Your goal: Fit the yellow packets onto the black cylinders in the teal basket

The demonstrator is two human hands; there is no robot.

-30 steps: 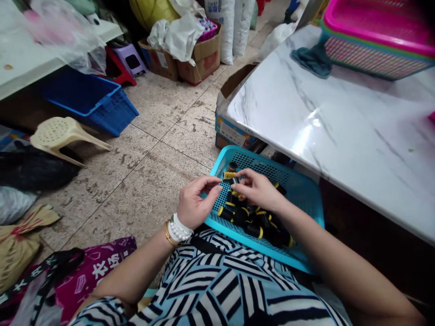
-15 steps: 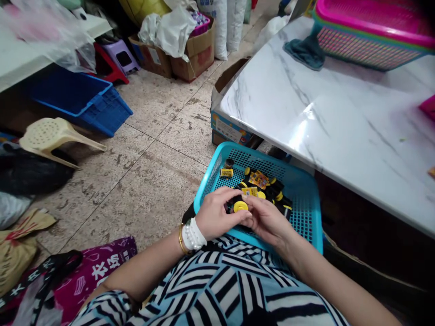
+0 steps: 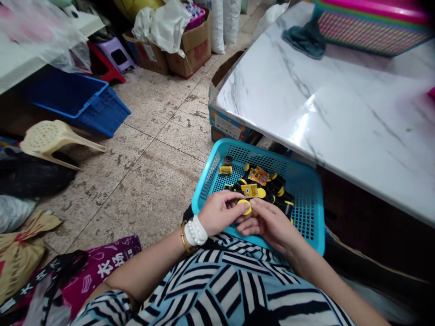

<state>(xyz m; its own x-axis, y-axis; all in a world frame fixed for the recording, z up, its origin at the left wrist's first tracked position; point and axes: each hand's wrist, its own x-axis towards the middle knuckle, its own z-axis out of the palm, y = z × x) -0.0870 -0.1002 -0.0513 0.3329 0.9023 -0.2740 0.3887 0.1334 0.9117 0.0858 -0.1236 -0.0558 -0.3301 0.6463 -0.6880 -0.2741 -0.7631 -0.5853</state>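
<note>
A yellow round cap (image 3: 244,207) is pinched between my two hands, above the near side of a blue plastic basket (image 3: 317,213). My left hand (image 3: 219,212) has its thumb on the cap. My right hand (image 3: 268,222) touches it from the other side, fingers curled beneath; whatever is under the cap is hidden. Several black pieces with yellow ends lie in the basket, one of them a black cylinder (image 3: 288,209). Among them are an orange packet (image 3: 259,175) and a yellow label piece (image 3: 249,190). A small yellow-labelled roll (image 3: 225,170) sits at the basket's left.
A white marbled table (image 3: 272,95) stands at the right, bearing a dark cloth (image 3: 304,41) and a pink-rimmed basket (image 3: 370,34). On the left are a cream stool (image 3: 45,136), a blue crate (image 3: 102,108) and a purple bag (image 3: 102,267). Cardboard boxes (image 3: 193,52) stand further back.
My left thumb has moved onto the yellow cap, which now shows less of its face. My right fingers have spread lower beneath it. The view has shifted slightly.
</note>
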